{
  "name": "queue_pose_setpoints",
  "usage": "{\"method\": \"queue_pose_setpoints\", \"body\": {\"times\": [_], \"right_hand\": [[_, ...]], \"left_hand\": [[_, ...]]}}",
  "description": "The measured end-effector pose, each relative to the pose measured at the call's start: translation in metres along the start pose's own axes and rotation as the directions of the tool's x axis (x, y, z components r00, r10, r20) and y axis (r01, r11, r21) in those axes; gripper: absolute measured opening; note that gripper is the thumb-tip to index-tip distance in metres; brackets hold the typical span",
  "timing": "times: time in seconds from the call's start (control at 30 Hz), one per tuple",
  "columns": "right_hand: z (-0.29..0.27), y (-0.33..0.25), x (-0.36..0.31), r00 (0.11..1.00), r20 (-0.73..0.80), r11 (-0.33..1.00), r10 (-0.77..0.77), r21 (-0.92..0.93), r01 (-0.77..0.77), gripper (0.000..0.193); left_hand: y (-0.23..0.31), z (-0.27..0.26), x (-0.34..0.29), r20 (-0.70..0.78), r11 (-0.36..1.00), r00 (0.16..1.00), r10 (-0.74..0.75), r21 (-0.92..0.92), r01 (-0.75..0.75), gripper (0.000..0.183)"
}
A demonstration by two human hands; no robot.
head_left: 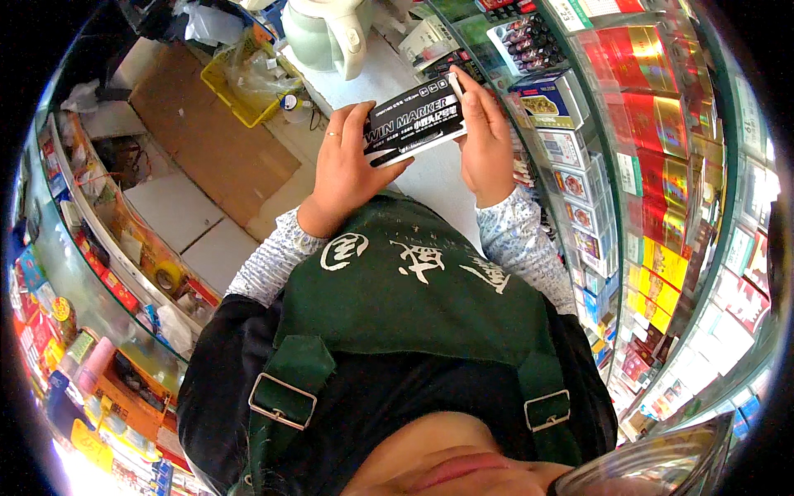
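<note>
Both my hands hold a flat black-and-white box of marker pens (418,124) in front of my dark green apron. It tilts, with its right end higher in the picture. My left hand (346,161), with a ring on one finger, grips the box's left end, its thumb along the lower edge. At the other end, my right hand (485,136) has its thumb and fingers closed on the box. The undersides of the box and some fingertips are hidden.
Beyond the box, a pale green kettle (310,37) stands on a light surface. A yellow basket (236,87) with plastic bags lies by brown cardboard (219,124). On the right, glass cases hold red and gold packs (633,62); on the left, a curved glass counter (112,289) holds goods.
</note>
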State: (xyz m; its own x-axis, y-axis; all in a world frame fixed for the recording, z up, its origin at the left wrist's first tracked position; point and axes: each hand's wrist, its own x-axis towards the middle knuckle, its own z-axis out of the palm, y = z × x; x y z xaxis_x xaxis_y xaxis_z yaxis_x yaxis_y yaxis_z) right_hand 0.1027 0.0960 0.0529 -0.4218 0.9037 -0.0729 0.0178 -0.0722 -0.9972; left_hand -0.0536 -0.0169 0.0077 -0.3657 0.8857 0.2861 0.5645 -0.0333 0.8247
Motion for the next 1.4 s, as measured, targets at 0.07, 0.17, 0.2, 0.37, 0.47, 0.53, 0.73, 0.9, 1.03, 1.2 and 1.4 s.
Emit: {"method": "queue_pose_setpoints", "body": {"times": [0.07, 0.17, 0.2, 0.37, 0.47, 0.53, 0.73, 0.9, 1.03, 1.2, 1.4], "right_hand": [[-0.003, -0.007, 0.004, 0.997, 0.035, 0.997, 0.071, 0.03, -0.072, 0.037], [-0.008, -0.01, 0.009, 0.992, 0.102, 0.997, 0.072, -0.009, -0.072, 0.037], [-0.006, -0.012, 0.009, 0.992, 0.101, 0.997, 0.074, 0.007, -0.075, 0.037], [-0.001, -0.01, 0.009, 0.999, 0.049, 0.999, 0.01, -0.046, -0.008, 0.035], [-0.001, -0.007, 0.007, 0.99, 0.094, 0.944, -0.106, -0.304, 0.13, 0.039], [-0.001, -0.007, 0.002, 0.969, 0.167, 0.858, -0.182, -0.454, 0.239, 0.042], [-0.014, 0.008, 0.009, 0.99, 0.086, 0.918, -0.107, -0.374, 0.132, 0.055], [-0.016, 0.009, 0.006, 0.998, 0.03, 0.986, -0.061, -0.152, 0.065, 0.068], [-0.024, 0.017, -0.01, 0.998, 0.06, 0.997, 0.006, -0.077, -0.001, 0.059], [-0.043, 0.033, -0.056, 0.961, 0.16, 0.974, 0.226, -0.056, -0.22, 0.051], [-0.066, 0.042, -0.083, 0.958, 0.027, 0.956, 0.284, -0.089, -0.281, 0.049]], "left_hand": [[-0.002, 0.001, -0.001, 0.035, 0.998, 0.999, -0.041, -0.046, 0.043, 0.089], [-0.006, 0.001, -0.002, -0.018, 0.998, 1.0, 0.025, -0.049, -0.026, 0.089], [-0.007, 0.001, -0.002, -0.025, 0.998, 0.999, 0.04, -0.04, -0.041, 0.089], [-0.006, 0.002, 0.0, -0.065, 0.997, 0.995, 0.079, -0.005, -0.079, 0.084], [-0.001, -0.001, 0.0, -0.003, 0.996, 1.0, 0.014, 0.083, -0.014, 0.082], [0.0, -0.004, 0.0, 0.047, 0.991, 0.999, 0.004, 0.135, -0.01, 0.083], [-0.012, -0.012, -0.004, 0.329, 0.71, 0.913, -0.241, -0.582, 0.396, 0.068], [-0.021, 0.014, -0.013, 0.385, 0.263, 0.802, -0.458, -0.803, 0.535, 0.053], [-0.026, 0.05, -0.001, 0.173, 0.31, 0.785, -0.595, -0.851, 0.423, 0.052], [-0.015, 0.078, 0.028, 0.047, 0.347, 0.855, -0.517, -0.901, 0.259, 0.053], [-0.025, 0.097, 0.082, 0.04, 0.5, 0.894, -0.446, -0.818, 0.285, 0.05]]}}
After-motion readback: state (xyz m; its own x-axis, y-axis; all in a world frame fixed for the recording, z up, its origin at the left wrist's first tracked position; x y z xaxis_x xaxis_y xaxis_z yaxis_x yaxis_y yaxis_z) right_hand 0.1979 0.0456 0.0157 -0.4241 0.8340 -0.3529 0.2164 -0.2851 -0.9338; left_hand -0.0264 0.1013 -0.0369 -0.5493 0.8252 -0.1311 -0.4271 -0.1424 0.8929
